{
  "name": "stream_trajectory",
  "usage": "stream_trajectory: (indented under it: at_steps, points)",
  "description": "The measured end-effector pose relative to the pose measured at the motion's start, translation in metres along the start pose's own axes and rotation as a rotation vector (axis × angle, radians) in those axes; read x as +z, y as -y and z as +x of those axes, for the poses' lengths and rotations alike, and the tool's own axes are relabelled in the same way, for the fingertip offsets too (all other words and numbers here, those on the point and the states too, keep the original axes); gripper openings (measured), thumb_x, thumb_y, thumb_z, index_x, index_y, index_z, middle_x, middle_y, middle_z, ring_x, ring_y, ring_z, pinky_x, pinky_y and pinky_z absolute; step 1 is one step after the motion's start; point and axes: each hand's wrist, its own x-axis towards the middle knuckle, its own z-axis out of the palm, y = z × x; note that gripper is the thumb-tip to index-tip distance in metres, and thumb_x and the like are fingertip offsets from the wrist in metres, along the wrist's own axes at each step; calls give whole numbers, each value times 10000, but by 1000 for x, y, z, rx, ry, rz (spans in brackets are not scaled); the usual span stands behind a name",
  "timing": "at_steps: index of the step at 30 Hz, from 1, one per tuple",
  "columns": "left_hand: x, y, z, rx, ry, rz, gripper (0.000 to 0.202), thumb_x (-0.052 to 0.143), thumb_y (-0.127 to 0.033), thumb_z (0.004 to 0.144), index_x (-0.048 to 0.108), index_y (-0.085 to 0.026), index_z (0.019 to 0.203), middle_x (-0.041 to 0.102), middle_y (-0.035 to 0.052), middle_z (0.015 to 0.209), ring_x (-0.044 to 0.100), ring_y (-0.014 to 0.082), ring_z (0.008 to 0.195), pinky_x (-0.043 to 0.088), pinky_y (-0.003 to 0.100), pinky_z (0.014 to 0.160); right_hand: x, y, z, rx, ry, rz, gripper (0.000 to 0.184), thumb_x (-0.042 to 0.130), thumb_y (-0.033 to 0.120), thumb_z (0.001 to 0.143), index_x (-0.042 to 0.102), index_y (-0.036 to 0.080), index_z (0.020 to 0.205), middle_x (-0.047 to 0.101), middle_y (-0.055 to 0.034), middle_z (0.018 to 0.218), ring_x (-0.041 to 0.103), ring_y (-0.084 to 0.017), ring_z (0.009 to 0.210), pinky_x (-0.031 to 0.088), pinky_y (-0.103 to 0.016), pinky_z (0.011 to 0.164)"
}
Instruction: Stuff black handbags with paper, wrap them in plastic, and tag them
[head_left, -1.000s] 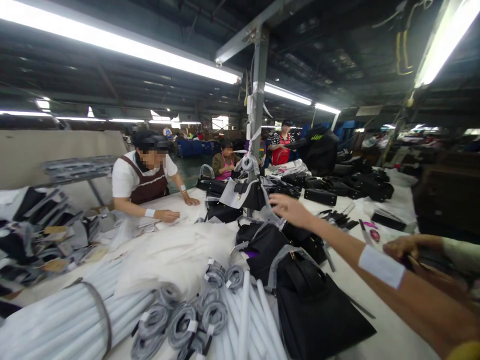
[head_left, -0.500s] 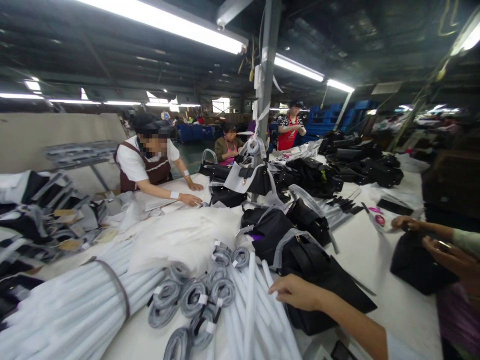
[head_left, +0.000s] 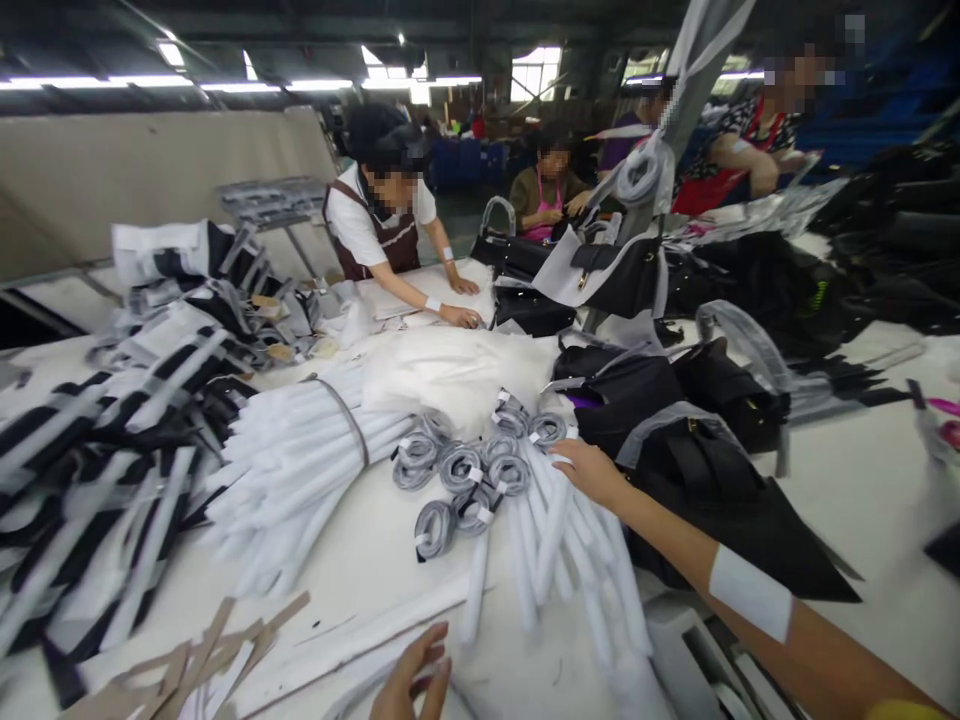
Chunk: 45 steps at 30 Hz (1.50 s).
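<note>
My right hand (head_left: 592,470) reaches out over a loose pile of white tubes (head_left: 559,520) and rests on their far ends, fingers curled down onto one of them. A white band wraps my right forearm. My left hand (head_left: 414,677) shows at the bottom edge with its fingers apart, holding nothing, close to a long white strip (head_left: 352,640) on the table. Several grey coiled straps (head_left: 469,465) with white tags lie just left of my right hand. Black bags (head_left: 675,440) sit right behind it.
A strapped bundle of white tubes (head_left: 300,465) lies at the left, beside heaps of black and white pieces (head_left: 97,420). White fabric (head_left: 450,365) is piled mid-table. A person in a brown apron (head_left: 379,225) leans on the far side; others sit behind. Brown card strips (head_left: 210,660) lie near the front.
The view has tipped down and to the left. My right hand has slid forward along the loose tubes toward the coils. My left hand has come into view at the bottom.
</note>
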Motion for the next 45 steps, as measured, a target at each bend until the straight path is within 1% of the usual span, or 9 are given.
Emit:
stream_trajectory:
  at_steps: [4,11,16,21,26,29,33,37,45]
  points:
    - [5,-5,65,361,-59,504,452,467,-364,907,566,-242,1332,592,95,1381,535,281,1304,431,467,1104,20,8,37,16,20,-191,274,595,136,882,683,122,1141,682,-173,1180,556,-317,1181,361,-434,1032]
    - [38,2,143,406,-76,604,720,570,-159,755,398,-218,1451,414,120,1529,394,324,1405,368,539,1135,42,2,62,26,18,-430,384,667,116,814,633,131,1196,708,-170,1085,618,-321,1066,350,-446,986]
    - [46,-1,162,372,-105,623,773,528,-102,770,314,-223,1503,430,109,1500,391,275,1390,353,450,1144,33,1,55,-3,-6,-488,465,530,160,902,532,155,1367,729,-143,1029,638,-295,1015,286,-480,1049]
    - [44,2,171,318,-112,636,838,470,5,665,401,-219,1469,495,91,1452,455,240,1335,365,368,1124,34,36,34,-70,-116,-415,439,454,262,962,533,193,1389,698,-135,1094,611,-288,1032,230,-516,1102]
    - [51,17,161,357,-110,636,857,470,-24,657,363,-167,1495,342,103,1577,354,249,1428,285,381,1182,66,60,38,-26,96,-285,685,716,263,800,482,225,1443,659,-155,1185,634,-323,1037,448,-443,931]
    - [51,30,157,425,-117,584,818,454,-50,706,348,-184,1506,326,84,1591,346,235,1438,300,383,1181,68,53,48,-10,147,-172,650,680,202,800,500,221,1424,662,-145,1201,658,-309,1032,483,-399,890]
    - [51,46,160,494,-163,514,771,469,-79,744,374,-224,1495,362,77,1575,381,250,1420,345,421,1162,45,36,48,-83,128,-61,545,607,144,783,588,263,1314,679,-72,1228,657,-266,1095,483,-355,923]
    - [56,60,167,535,-210,492,795,493,-76,736,356,-236,1502,368,91,1572,407,278,1404,383,455,1139,1,31,64,-101,-50,68,493,602,220,783,610,279,1273,713,-42,1167,687,-256,1019,514,-349,873]
    - [66,81,180,634,-273,466,821,507,-72,694,379,-230,1490,412,120,1540,469,308,1352,444,478,1083,-134,52,228,108,-494,121,878,733,317,751,341,132,1514,685,-169,1193,651,-343,1085,496,-463,943]
